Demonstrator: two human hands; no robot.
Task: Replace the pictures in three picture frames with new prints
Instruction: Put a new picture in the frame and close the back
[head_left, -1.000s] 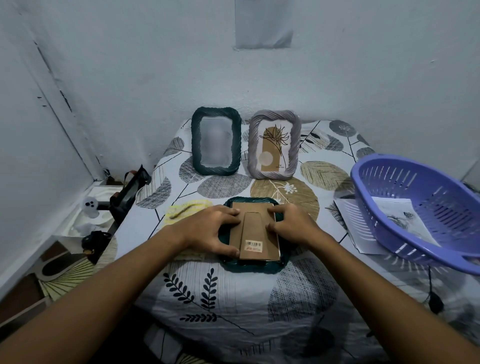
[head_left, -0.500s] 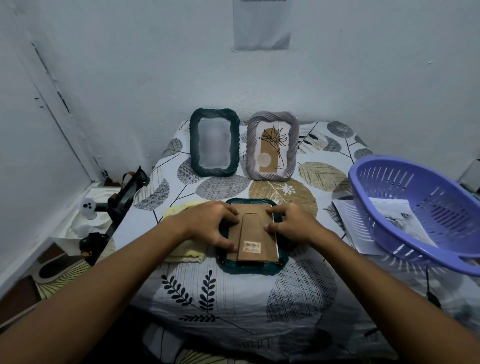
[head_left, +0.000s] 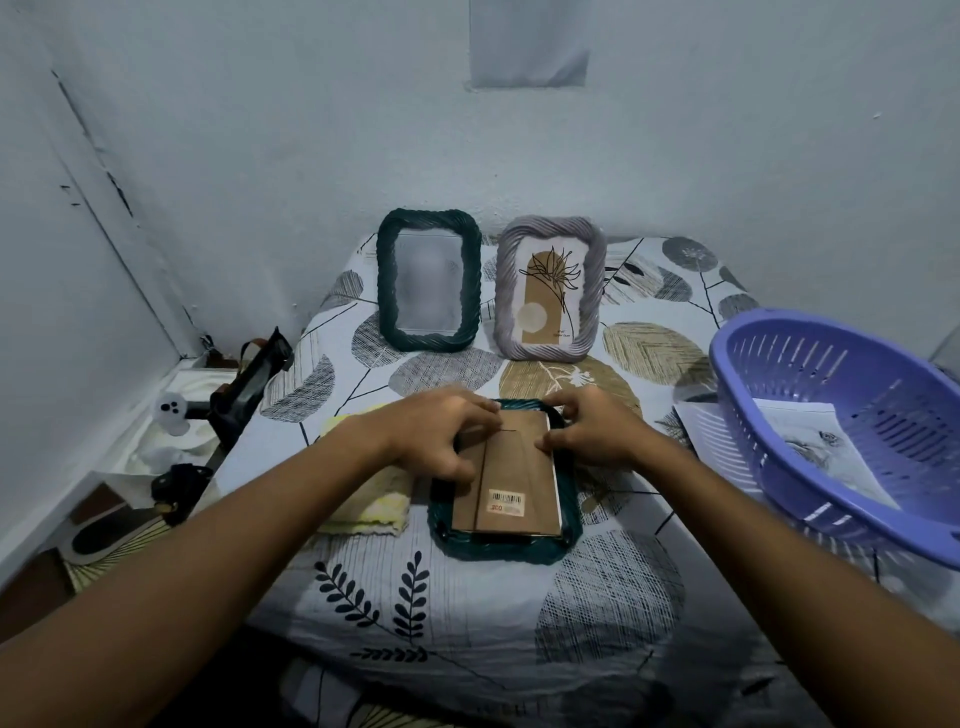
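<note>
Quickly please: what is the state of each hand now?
Left hand: fingers rest on the cardboard back; grip cannot be told.
Right hand: same, at its right edge.
</note>
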